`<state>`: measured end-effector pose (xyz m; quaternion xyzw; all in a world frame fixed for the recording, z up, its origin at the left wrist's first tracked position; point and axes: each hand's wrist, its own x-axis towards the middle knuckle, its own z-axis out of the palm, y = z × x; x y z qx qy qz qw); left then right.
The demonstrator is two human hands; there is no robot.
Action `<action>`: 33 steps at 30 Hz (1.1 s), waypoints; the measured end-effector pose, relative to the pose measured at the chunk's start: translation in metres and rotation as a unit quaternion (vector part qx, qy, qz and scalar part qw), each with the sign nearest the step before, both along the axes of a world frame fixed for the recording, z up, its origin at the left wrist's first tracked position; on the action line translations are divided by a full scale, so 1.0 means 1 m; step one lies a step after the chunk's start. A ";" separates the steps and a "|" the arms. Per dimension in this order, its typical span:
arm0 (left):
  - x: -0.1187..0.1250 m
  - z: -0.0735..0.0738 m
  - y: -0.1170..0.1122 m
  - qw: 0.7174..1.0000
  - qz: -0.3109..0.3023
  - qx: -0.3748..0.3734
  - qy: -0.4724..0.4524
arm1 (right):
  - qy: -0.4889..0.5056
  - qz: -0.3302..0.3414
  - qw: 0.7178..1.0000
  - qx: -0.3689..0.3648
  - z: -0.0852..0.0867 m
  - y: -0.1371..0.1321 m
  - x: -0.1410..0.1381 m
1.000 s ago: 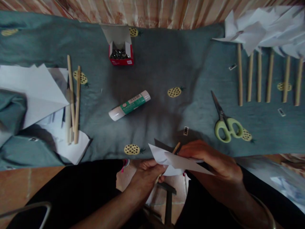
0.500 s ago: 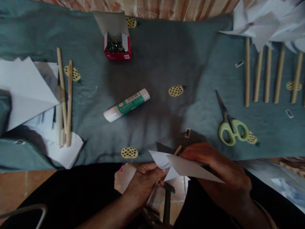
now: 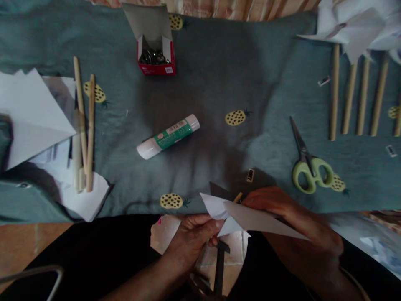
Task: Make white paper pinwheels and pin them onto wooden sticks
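Observation:
Both my hands hold a folded white paper piece (image 3: 250, 217) at the near edge of a grey-green cloth (image 3: 219, 83). My left hand (image 3: 191, 240) pinches its left corner from below, fingers closed. My right hand (image 3: 291, 225) grips it from the right, fingers curled over the paper. A wooden stick tip (image 3: 238, 197) pokes out behind the paper by my right fingers. A glue stick (image 3: 168, 136) lies on the cloth ahead.
Green-handled scissors (image 3: 308, 165) lie to the right. A red box of pins (image 3: 155, 58) stands open at the back. Wooden sticks (image 3: 84, 125) rest on white paper sheets (image 3: 31, 117) at left. Several finished paper pinwheels on sticks (image 3: 354, 83) lie at the back right.
The view has drifted slightly left and up. My right hand has slid a little to the right along the paper. My left hand keeps its pinch.

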<state>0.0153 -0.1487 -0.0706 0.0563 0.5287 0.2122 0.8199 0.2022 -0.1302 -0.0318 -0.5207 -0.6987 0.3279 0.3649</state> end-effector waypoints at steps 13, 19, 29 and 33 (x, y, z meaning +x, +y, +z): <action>-0.001 0.000 -0.002 1.000 -0.005 -0.010 -0.004 | 0.007 -0.020 1.000 -0.019 0.003 0.004 -0.002; -0.003 -0.003 -0.006 1.000 -0.021 -0.001 -0.005 | -0.011 -0.015 1.000 -0.018 0.004 0.007 -0.002; -0.002 0.003 -0.002 1.000 -0.018 -0.003 0.005 | -0.030 -0.028 0.999 -0.034 0.008 0.008 -0.003; 0.000 0.005 0.001 1.000 -0.024 -0.016 0.012 | -0.057 -0.047 0.996 -0.049 0.010 0.009 -0.006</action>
